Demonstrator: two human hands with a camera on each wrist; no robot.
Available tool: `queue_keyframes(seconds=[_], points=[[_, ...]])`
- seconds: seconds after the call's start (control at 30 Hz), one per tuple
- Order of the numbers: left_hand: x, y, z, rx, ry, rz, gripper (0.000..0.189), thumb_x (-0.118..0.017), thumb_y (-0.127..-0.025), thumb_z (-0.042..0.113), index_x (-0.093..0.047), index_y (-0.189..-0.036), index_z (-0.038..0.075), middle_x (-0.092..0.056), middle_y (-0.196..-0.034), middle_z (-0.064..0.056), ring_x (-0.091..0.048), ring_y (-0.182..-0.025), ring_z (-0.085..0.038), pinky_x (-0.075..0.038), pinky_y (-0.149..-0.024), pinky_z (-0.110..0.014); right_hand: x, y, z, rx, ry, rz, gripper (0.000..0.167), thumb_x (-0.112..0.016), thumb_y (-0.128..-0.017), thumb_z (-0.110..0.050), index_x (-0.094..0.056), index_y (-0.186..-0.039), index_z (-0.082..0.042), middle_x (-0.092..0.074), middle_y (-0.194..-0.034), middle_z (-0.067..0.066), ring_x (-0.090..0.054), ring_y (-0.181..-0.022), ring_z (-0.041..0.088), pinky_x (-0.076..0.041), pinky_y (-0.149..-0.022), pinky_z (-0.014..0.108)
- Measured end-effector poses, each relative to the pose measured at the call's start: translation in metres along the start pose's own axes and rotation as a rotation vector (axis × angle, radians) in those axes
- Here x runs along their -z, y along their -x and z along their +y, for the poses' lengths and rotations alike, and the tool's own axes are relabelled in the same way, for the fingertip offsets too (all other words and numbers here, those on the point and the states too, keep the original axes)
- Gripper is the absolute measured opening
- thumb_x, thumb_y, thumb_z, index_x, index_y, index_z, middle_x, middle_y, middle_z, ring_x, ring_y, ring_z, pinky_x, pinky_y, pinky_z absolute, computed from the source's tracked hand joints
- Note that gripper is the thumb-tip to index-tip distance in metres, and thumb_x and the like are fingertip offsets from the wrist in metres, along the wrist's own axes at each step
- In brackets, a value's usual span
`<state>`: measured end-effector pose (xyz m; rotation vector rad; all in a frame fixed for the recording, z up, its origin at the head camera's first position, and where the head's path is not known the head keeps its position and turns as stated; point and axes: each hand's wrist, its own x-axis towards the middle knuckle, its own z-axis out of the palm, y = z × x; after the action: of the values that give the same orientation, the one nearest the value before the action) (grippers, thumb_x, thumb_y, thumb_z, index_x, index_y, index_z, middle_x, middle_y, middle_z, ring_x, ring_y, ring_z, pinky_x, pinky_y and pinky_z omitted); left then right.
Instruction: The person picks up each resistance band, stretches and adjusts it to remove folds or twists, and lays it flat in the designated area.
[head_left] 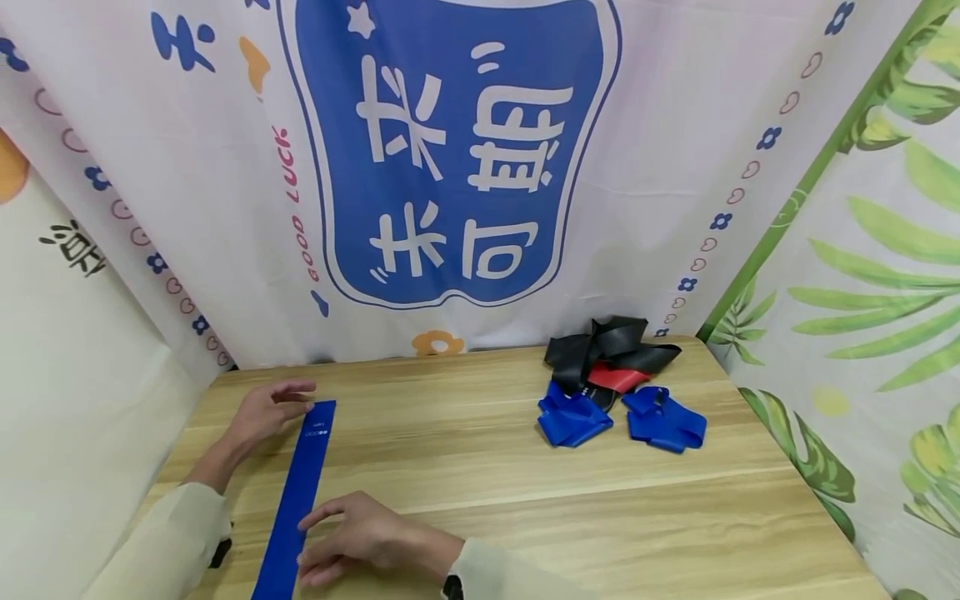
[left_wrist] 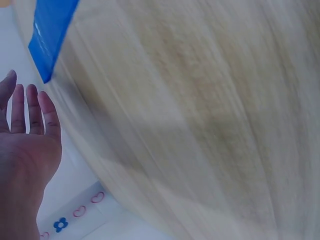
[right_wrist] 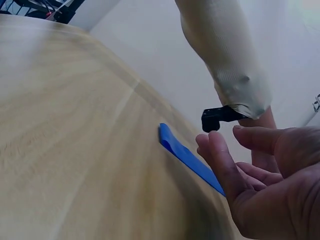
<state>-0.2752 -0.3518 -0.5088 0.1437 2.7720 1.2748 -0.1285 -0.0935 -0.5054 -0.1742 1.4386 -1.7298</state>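
Note:
A flat blue resistance band point(head_left: 294, 492) lies lengthwise on the left side of the wooden table, with small printed marks near its far end. My left hand point(head_left: 264, 412) is at that far end, its fingertips right by the band's corner. In the left wrist view, the fingers of the left hand point(left_wrist: 31, 142) are fairly straight and hold nothing. My right hand point(head_left: 363, 532) hovers at the band's right edge, lower down, thumb and fingers spread apart. The right wrist view shows the band point(right_wrist: 187, 156) lying beyond those loosely bent fingers.
At the back right of the table point(head_left: 480, 467) sit two crumpled blue bands point(head_left: 573, 418) point(head_left: 667, 423). Behind them is a heap of black bands point(head_left: 600, 346) with a red band point(head_left: 618, 377) among it. A printed cloth point(head_left: 660, 150) hangs along the table's back edge.

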Motion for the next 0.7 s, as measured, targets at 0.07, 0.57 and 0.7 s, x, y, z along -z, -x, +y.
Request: queue_keyframes(seconds=[0.07, 0.57, 0.7], points=[[-0.002, -0.001, 0.004, -0.018, 0.014, -0.005, 0.047, -0.070, -0.104, 0.024, -0.061, -0.146, 0.005, -0.066, -0.142, -0.020, -0.062, -0.129, -0.040, -0.053, -0.091, -0.026, 0.004, 0.003, -0.002, 0.030, 0.020, 0.003, 0.029, -0.073, -0.094, 0.009, -0.076, -0.113, -0.012, -0.078, -0.087, 0.023, -0.080, -0.084, 0.034, -0.062, -0.058, 0.026], [-0.029, 0.000, 0.043, -0.116, 0.080, -0.027, 0.037, -0.070, -0.103, 0.012, -0.066, -0.139, 0.002, -0.069, -0.136, -0.021, -0.067, -0.122, -0.038, -0.056, -0.085, -0.018, 0.040, 0.031, -0.016, 0.133, 0.244, -0.053, 0.031, -0.077, -0.094, 0.002, -0.074, -0.124, -0.002, -0.081, -0.093, 0.012, -0.080, -0.084, 0.026, -0.065, -0.073, 0.036], [-0.038, 0.000, 0.053, -0.156, 0.090, -0.059, 0.036, -0.070, -0.103, 0.010, -0.067, -0.138, 0.001, -0.069, -0.134, -0.022, -0.068, -0.120, -0.036, -0.057, -0.085, -0.020, 0.051, 0.039, -0.022, 0.162, 0.304, -0.063, 0.031, -0.077, -0.094, 0.001, -0.073, -0.124, 0.002, -0.081, -0.095, 0.011, -0.077, -0.081, 0.013, -0.064, -0.072, 0.034]])
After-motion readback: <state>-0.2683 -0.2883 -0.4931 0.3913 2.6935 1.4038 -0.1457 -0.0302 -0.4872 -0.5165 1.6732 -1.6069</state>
